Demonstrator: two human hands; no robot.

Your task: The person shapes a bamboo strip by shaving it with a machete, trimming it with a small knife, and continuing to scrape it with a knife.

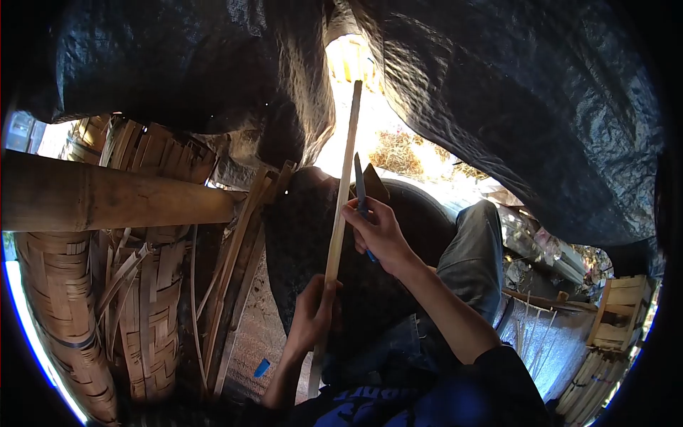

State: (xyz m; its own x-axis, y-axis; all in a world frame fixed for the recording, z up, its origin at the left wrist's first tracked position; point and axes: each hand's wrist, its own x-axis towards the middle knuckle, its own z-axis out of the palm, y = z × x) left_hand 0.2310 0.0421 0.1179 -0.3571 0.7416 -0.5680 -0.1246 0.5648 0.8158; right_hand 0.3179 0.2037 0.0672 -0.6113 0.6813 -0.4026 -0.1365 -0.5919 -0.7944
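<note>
R hand (380, 233) was closed round the knife (361, 186), blade up, just beside the strip (345, 171). L hand (313, 313) was curled shut w/ the strip in its grip, near end. Strip ran near to far, approx. mid-scene, slightly tilted, far tip by the bright gap. Pole (114, 192) lay at left, well apart.

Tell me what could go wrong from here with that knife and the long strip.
The knife could slip off the strip and nick the right hand, which grips close beside it. A stroke toward the body might reach the left hand, lower on the strip. The strip's far end, near the dark sheet, may snag if swung.
</note>
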